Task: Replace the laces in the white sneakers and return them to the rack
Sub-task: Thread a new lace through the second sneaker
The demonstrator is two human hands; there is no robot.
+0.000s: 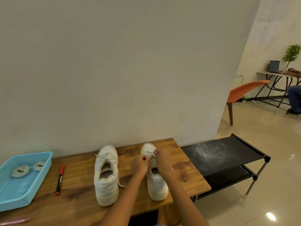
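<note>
The right sneaker's (156, 185) lacing is hidden by both hands (140, 164) — the grip cannot be made out. The tray (47, 162) and a pink object (14, 221) are cut off by the edges.

Left sneaker (106, 175): I see it white, upright, laced, toe toward the table's back edge, mid-table.
Right sneaker (156, 181): white, upright, near the right edge.
Lace (150, 153): white, across its front eyelets.
Rack (226, 159): black, beside the table's right edge.

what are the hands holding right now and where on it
Both the left hand and right hand pinch the lace of the right-side sneaker, up near its toe-end eyelets.
</note>
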